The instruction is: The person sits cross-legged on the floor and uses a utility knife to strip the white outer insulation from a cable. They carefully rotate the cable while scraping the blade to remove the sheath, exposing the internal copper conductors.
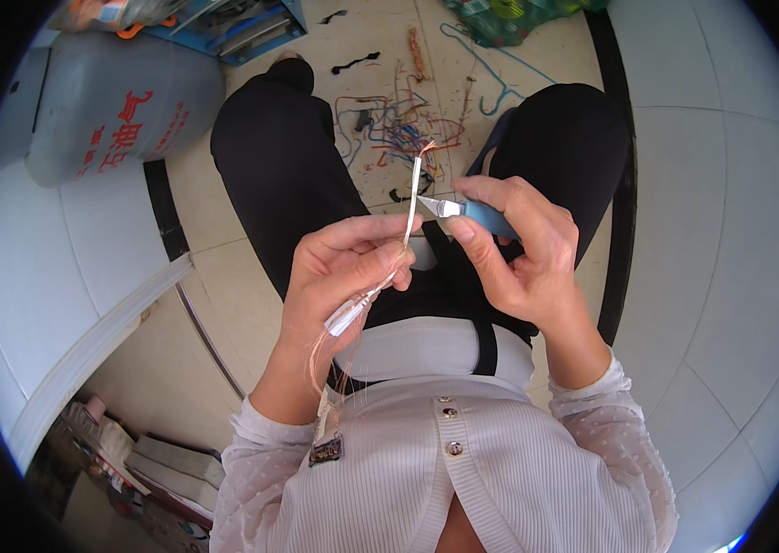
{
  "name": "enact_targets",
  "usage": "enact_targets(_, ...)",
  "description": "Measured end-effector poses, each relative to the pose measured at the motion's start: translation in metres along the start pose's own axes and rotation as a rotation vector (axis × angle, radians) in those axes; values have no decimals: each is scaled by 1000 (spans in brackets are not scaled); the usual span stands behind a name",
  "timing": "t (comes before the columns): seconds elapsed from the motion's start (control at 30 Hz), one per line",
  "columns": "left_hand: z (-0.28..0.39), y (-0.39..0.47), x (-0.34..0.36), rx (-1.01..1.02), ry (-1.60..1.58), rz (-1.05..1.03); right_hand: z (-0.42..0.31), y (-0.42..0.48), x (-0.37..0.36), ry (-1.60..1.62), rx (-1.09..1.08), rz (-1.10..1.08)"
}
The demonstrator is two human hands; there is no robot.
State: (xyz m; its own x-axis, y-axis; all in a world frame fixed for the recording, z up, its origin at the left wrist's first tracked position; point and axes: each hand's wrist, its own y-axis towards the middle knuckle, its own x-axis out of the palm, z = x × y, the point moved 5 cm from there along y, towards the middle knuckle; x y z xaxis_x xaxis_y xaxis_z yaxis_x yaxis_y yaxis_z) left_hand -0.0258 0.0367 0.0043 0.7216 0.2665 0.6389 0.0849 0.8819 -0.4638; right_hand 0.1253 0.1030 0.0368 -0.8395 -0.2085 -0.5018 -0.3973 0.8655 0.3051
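Between thumb and fingers, my left hand [351, 266] pinches a white-sheathed cable [415, 181] that points away from me. Bare copper strands [427, 148] stick out of its far end. Below the pinch, the sheath is split into a loose white piece [346, 316], and fine stripped copper wires [320, 359] trail past my wrist. My right hand [528, 238] grips a craft knife [486, 216] by its blue handle. The pointed blade [429, 204] meets or nearly meets the cable's right side; contact is hard to tell.
A heap of cut coloured wires [407, 131] lies on the tiled floor between my legs, with a copper bundle [417, 54] beyond it. A blue clothes hanger [500, 86] is to the right. At left stands a grey gas cylinder [127, 110] bearing red writing, near a blue rack [244, 31].
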Motion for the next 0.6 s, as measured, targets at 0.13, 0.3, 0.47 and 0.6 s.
enact_targets(0.13, 0, 1, 1, 5, -3, 24, -5, 0, 0, -17, -40, 17)
enact_targets(0.3, 1, 1, 1, 52, 51, 18, -7, -5, 3, -45, -124, -32)
enact_targets(0.47, 4, 2, 2, 121, 163, 3, -10, -5, 6, -22, -166, -16)
enact_targets(0.6, 6, 1, 4, 185, 254, -5, -9, -5, 4, -36, -164, -28)
